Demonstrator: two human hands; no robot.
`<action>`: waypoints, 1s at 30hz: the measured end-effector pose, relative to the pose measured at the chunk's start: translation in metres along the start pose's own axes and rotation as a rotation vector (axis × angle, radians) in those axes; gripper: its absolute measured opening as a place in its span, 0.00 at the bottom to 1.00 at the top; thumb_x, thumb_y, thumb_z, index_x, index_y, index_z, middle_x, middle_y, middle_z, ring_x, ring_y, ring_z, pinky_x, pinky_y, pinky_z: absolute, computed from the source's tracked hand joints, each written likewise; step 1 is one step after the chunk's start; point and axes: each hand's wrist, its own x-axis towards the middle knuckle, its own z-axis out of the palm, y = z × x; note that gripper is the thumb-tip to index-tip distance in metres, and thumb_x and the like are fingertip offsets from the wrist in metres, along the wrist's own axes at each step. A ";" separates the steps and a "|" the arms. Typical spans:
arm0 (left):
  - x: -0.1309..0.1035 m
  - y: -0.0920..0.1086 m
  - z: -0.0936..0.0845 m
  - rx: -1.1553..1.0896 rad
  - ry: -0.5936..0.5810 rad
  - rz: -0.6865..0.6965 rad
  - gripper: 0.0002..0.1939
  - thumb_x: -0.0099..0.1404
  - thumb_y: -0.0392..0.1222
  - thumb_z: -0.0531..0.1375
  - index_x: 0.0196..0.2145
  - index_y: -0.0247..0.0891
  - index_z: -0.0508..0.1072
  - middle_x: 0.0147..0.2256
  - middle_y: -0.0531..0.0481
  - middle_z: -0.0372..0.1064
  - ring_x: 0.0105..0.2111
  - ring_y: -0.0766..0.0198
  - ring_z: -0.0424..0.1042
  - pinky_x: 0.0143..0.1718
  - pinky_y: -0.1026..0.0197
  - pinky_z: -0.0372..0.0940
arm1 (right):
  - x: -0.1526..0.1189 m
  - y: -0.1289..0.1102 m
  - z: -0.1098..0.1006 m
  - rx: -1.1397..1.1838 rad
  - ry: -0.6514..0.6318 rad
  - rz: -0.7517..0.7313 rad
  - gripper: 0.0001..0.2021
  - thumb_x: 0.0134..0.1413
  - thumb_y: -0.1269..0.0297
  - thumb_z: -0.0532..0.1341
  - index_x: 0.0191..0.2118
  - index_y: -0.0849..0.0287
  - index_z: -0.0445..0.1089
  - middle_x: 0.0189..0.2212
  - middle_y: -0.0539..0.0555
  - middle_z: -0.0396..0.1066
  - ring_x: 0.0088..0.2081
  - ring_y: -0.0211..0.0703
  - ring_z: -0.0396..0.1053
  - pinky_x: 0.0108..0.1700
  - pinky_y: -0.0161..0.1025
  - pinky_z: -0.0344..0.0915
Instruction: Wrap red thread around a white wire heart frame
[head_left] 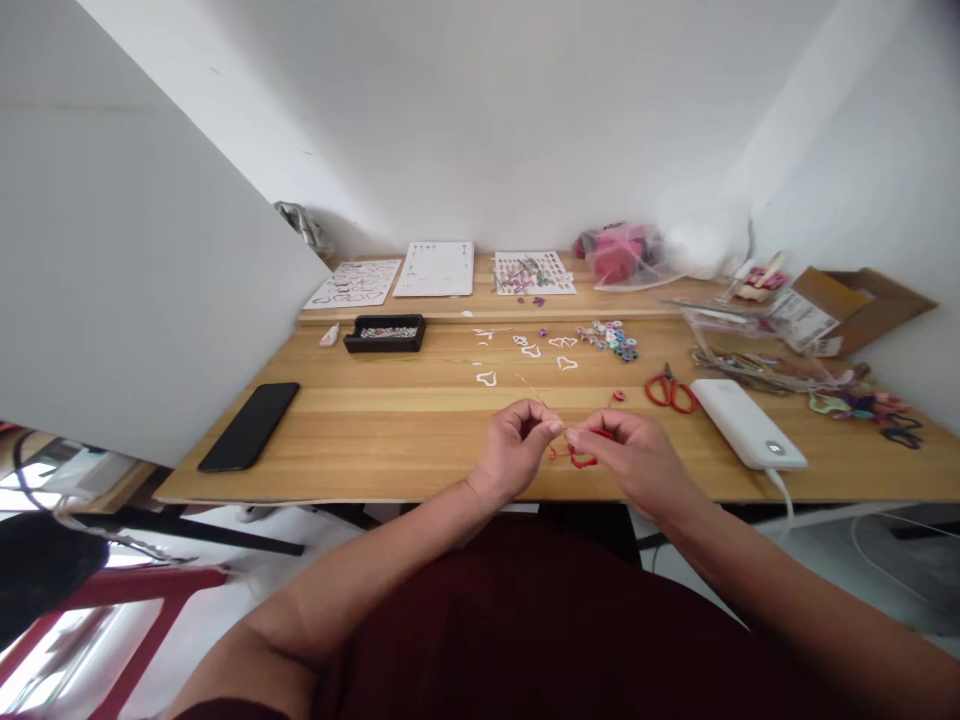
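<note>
Near the front edge of the wooden table (375,440), my left hand (517,445) pinches a thin wire or thread (531,387) that sticks up past its fingers. My right hand (630,455) is closed at the fingertips, which nearly meet those of my left hand. A red looped piece (581,460) hangs at the right hand's fingers, partly hidden by them. Just behind the right hand lies a small red spool (619,396). White cut-out shapes (487,379) are spread behind my hands.
Red-handled scissors (670,388) and a white power bank (748,424) lie to the right. A black phone (250,426) and a black tray (385,334) are on the left. Colourful spools (611,338), printed sheets (435,269) and a cardboard box (855,300) stand farther back.
</note>
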 end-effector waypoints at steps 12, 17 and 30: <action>0.002 -0.003 -0.003 -0.090 -0.060 -0.042 0.17 0.56 0.51 0.67 0.28 0.33 0.71 0.23 0.55 0.63 0.21 0.74 0.57 0.24 0.67 0.55 | -0.001 0.006 0.009 0.719 -0.134 0.400 0.11 0.35 0.62 0.73 0.20 0.60 0.71 0.21 0.48 0.65 0.28 0.36 0.62 0.28 0.34 0.55; -0.002 -0.003 -0.006 -0.178 -0.092 -0.080 0.17 0.60 0.53 0.64 0.32 0.33 0.74 0.24 0.55 0.63 0.19 0.75 0.57 0.23 0.68 0.54 | -0.003 0.007 0.010 0.599 -0.080 0.293 0.14 0.37 0.59 0.73 0.18 0.59 0.69 0.20 0.48 0.65 0.28 0.36 0.61 0.30 0.36 0.55; -0.002 -0.001 -0.001 -0.196 0.004 -0.191 0.18 0.53 0.51 0.69 0.27 0.34 0.70 0.19 0.58 0.58 0.17 0.76 0.52 0.20 0.68 0.47 | -0.005 0.013 0.003 0.156 -0.097 -0.044 0.14 0.54 0.51 0.64 0.31 0.58 0.70 0.29 0.52 0.72 0.31 0.41 0.68 0.34 0.40 0.61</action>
